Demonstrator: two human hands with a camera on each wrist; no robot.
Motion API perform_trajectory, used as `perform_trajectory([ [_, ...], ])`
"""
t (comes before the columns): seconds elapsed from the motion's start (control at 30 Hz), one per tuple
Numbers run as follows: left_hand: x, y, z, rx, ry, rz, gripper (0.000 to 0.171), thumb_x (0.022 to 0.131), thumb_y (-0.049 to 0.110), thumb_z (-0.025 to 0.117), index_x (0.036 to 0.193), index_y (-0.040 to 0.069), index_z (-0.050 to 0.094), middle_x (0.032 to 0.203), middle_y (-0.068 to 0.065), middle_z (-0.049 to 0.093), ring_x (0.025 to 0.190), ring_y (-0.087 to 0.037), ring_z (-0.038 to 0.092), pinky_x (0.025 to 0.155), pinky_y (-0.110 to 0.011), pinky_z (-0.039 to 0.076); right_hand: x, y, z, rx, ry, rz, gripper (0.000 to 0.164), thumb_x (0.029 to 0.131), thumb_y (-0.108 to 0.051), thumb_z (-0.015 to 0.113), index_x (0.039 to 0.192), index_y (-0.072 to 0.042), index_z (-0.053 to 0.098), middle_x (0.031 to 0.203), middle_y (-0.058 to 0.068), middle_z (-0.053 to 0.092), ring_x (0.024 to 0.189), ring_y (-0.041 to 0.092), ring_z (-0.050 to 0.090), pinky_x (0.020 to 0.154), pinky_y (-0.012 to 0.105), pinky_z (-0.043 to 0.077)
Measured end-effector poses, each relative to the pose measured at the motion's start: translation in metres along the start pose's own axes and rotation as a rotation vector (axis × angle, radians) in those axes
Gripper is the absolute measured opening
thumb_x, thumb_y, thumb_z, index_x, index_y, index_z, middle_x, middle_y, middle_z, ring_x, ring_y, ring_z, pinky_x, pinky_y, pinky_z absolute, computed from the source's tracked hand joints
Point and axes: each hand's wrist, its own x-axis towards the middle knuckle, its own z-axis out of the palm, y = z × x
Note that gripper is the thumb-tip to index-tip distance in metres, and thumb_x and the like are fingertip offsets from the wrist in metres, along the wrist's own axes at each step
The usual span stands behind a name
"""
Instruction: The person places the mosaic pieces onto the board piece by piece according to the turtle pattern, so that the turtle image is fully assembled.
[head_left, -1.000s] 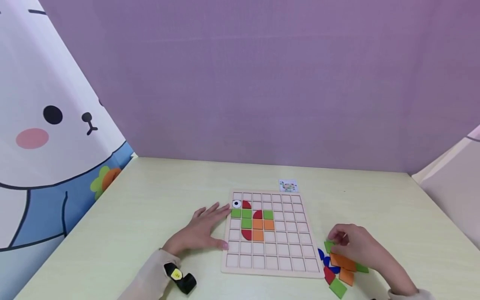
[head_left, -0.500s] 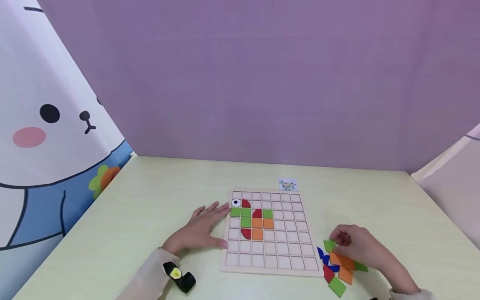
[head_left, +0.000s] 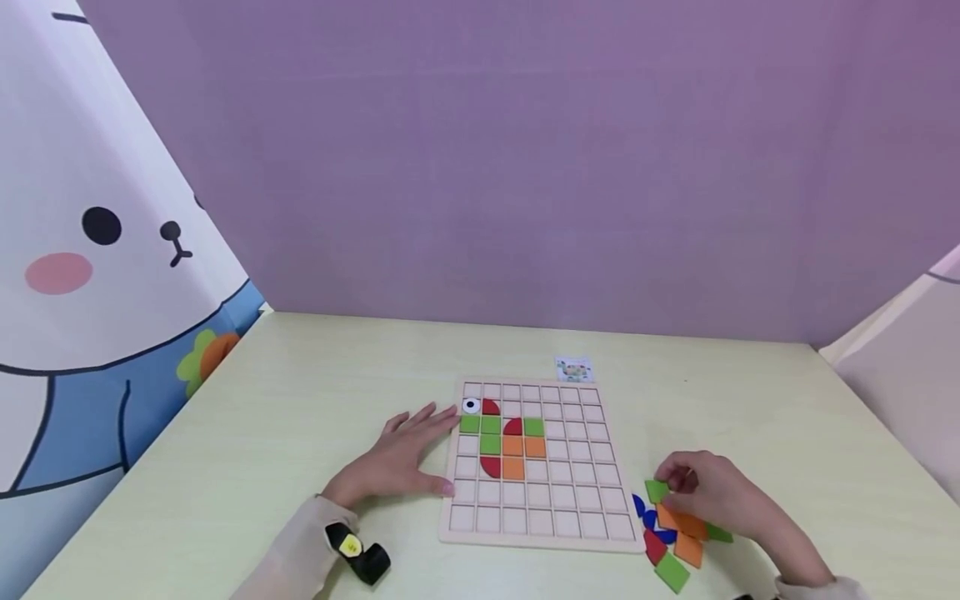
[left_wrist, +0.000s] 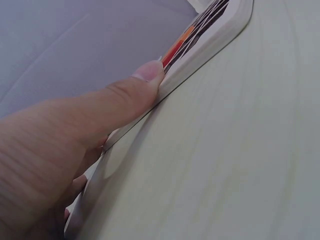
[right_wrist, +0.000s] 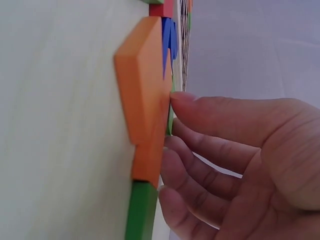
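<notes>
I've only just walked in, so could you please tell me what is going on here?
A person's left grip rests on the left edge of the board. The right grip is at the loose tiles beside the board, though whether it pinches one is unclear. Placed tiles fill only part of the board.

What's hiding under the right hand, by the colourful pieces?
Orange tiles poke out from under the right hand, which touches a green tile. Another green tile peeks out too. Whatever the hand covers completely can't be seen.
</notes>
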Motion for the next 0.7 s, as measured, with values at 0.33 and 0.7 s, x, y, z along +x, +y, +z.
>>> perform_trajectory([
  [0.33,0.0002,0.0001,0.0001,0.008,-0.004,-0.004,0.097,0.073,0.060,0.071,0.150,0.015,0.032,0.157,-0.004,0.026,0.147,-0.035,0.012,0.113,-0.062,0.008,-0.0002,0.0011,0.0021,0.023,0.000,-0.014,0.021,0.077,-0.008,0.077,0.093,-0.008,0.063,0.077,0.001,0.055,0.073,0.016,0.048,0.060,0.021,0.042],
  [0.7,0.0003,0.0002,0.0004,-0.001,-0.007,-0.012,0.096,0.074,0.060,0.071,0.150,0.016,0.031,0.158,-0.003,0.026,0.148,-0.033,0.011,0.114,-0.061,0.008,-0.0019,0.0040,0.0030,0.081,-0.003,-0.127,0.020,0.078,-0.006,0.075,0.090,-0.008,0.059,0.076,0.001,0.055,0.071,0.014,0.048,0.060,0.020,0.041],
])
